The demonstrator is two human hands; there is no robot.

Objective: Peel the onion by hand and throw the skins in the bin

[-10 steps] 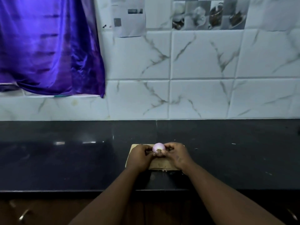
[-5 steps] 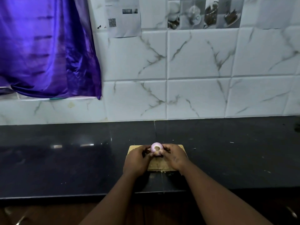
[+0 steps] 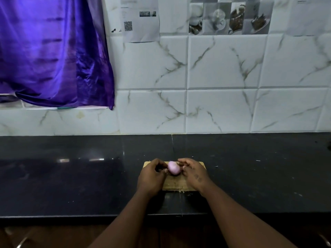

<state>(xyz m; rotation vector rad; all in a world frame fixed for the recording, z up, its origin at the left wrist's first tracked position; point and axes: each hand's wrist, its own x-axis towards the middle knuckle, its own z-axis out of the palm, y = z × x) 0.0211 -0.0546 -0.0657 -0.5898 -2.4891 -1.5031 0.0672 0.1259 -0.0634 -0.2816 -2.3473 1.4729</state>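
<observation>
A small pale pink onion (image 3: pixel 173 167), its visible side smooth and skinless, sits low over a wooden cutting board (image 3: pixel 179 185) near the counter's front edge. My left hand (image 3: pixel 152 176) is on its left with curled fingers, and the thumb tip touches the onion's side. My right hand (image 3: pixel 194 173) cups it from the right, fingers arched over the far side and thumb close against it. Small skin crumbs lie at the board's front edge (image 3: pixel 180 190). No bin is in view.
The black stone counter (image 3: pixel 71 176) runs the full width, with a white marble-tiled wall (image 3: pixel 222 108) behind. A purple curtain (image 3: pixel 53 51) hangs at upper left and papers (image 3: pixel 139 18) are stuck on the wall. Drawer handles (image 3: pixel 21 244) show below the counter.
The onion has been turned: its brown root patch faced me before, now a smooth pink side shows. Both hands have loosened and spread slightly, and the onion sits lower on the board.
</observation>
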